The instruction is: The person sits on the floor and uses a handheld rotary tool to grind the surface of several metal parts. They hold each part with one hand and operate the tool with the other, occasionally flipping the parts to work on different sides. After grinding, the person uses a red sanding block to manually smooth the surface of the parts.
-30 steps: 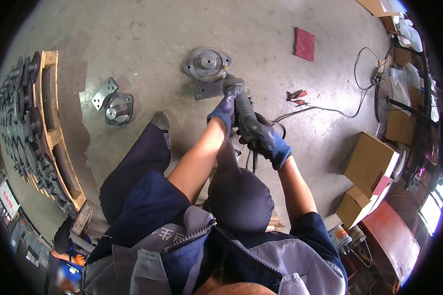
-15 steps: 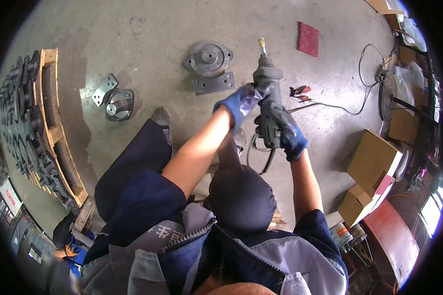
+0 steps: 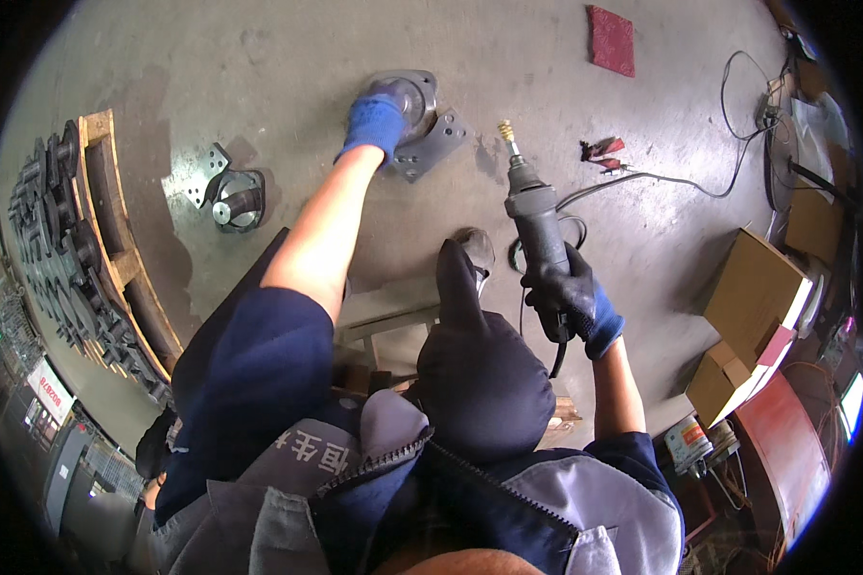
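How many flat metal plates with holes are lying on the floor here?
2. One plate is beside the round metal part under the left hand; the other plate is farther left, by a smaller flanged part. More may be hidden from view.

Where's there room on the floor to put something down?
There's bare floor between the round metal part and the red square, beyond the power tool's tip. Another patch lies between the right hand and the cardboard box. The wooden pallet is crowded with dark metal pieces.
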`<state>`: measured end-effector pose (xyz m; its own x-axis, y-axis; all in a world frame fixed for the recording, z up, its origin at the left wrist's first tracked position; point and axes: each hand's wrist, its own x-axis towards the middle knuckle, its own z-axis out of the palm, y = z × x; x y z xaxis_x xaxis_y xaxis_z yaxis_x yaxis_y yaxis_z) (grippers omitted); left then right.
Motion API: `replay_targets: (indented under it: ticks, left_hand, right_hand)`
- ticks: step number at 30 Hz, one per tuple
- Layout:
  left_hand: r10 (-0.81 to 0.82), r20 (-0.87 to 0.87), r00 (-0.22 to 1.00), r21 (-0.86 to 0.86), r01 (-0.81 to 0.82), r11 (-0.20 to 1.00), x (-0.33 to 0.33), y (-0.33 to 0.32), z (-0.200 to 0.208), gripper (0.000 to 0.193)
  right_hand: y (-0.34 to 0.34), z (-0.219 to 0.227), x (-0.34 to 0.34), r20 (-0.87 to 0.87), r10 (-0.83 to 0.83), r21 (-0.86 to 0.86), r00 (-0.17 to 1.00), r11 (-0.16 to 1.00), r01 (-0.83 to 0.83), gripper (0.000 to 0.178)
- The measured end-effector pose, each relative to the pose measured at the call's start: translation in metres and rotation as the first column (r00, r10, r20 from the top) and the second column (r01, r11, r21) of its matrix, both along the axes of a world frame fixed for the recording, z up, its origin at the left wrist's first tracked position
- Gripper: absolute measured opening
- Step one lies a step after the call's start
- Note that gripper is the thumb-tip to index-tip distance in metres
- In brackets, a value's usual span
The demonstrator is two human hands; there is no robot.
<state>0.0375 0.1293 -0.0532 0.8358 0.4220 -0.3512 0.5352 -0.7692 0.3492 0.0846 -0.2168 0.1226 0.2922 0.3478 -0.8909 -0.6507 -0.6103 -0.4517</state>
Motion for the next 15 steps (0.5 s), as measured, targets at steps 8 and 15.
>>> replay_targets:
  ticks: [8,15]
  left_hand:
    - [0.493,0.177,0.852,-0.068,-0.489,0.869,-0.073,-0.110,-0.025,0.067]
    - [0.475,-0.033,0.879,-0.063,-0.476,0.877,-0.085,-0.114,-0.003,0.080]
  right_hand:
    - [0.022,-0.002,-0.008,-0.112,0.098,0.121,0.989,0.989,-0.084,0.075]
    - [0.055,-0.013,0.001,-0.106,0.214,0.098,0.971,0.974,-0.204,0.068]
